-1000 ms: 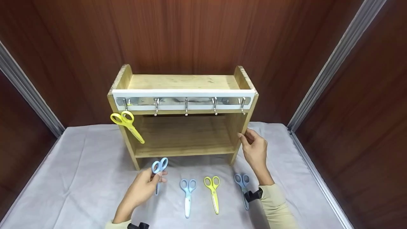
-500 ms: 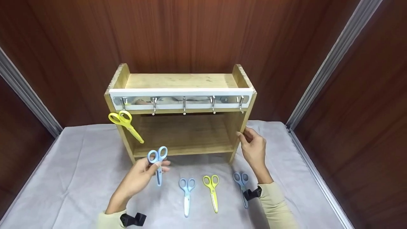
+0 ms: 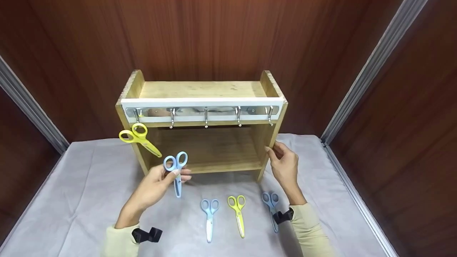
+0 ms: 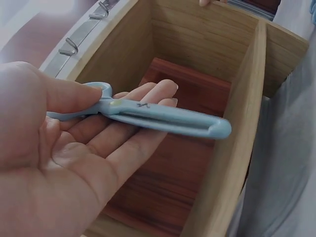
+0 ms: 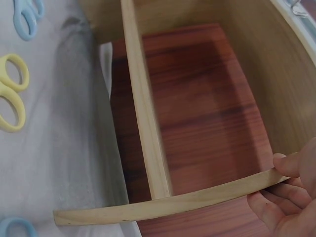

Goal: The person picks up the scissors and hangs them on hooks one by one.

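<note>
My left hand pinches light blue scissors below the handles between thumb and fingers, loops up and blades down, before the shelf's lower left. In the left wrist view the same scissors lie across the fingers. My right hand grips the right side panel of the wooden shelf; the right wrist view shows thumb and fingers around the panel edge. A row of metal hooks runs along the shelf's white front strip. Yellow scissors hang from the leftmost hook.
On the grey cloth in front of the shelf lie blue scissors, yellow scissors and darker blue scissors, partly behind the right wrist's black strap. Brown wood-grain walls enclose the back and sides.
My left hand has lifted the light blue scissors up toward the shelf, and their loops now stand higher. My right hand keeps its grip on the side panel. The view has shifted slightly.
</note>
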`<state>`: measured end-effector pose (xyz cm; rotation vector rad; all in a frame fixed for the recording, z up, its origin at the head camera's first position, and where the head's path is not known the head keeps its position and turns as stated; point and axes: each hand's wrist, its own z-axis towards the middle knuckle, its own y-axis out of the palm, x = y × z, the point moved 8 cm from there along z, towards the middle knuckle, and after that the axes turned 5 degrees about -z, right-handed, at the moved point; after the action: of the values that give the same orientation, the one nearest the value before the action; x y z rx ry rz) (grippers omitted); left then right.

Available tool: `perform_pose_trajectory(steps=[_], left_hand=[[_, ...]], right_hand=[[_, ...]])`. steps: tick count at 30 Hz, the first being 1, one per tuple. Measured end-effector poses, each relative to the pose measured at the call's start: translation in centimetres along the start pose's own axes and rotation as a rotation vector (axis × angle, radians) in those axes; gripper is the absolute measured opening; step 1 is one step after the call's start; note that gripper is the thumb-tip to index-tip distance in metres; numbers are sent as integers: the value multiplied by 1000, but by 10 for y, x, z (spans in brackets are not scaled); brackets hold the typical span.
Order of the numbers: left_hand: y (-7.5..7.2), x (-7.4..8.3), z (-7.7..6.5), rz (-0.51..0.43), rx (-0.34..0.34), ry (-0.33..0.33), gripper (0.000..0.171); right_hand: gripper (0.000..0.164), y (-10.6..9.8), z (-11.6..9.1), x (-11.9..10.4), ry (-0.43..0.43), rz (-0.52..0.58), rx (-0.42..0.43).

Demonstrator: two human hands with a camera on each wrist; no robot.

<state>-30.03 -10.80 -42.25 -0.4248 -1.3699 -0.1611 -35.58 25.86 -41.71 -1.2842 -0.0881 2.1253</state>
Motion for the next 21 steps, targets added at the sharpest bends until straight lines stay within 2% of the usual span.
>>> perform_pose_trajectory(steps=[12,18,21], left_hand=[[-4,29,11,21,-31,62,36],[-7,44,21,-20,-57,66,34],[-9,50,26,-12,-63,68,34]], right_hand=[[22,1,-2,-1,-13,10,10],[21,-1,-1,0,-24,-3,19],[21,0,-1,1,-20,-8,15]])
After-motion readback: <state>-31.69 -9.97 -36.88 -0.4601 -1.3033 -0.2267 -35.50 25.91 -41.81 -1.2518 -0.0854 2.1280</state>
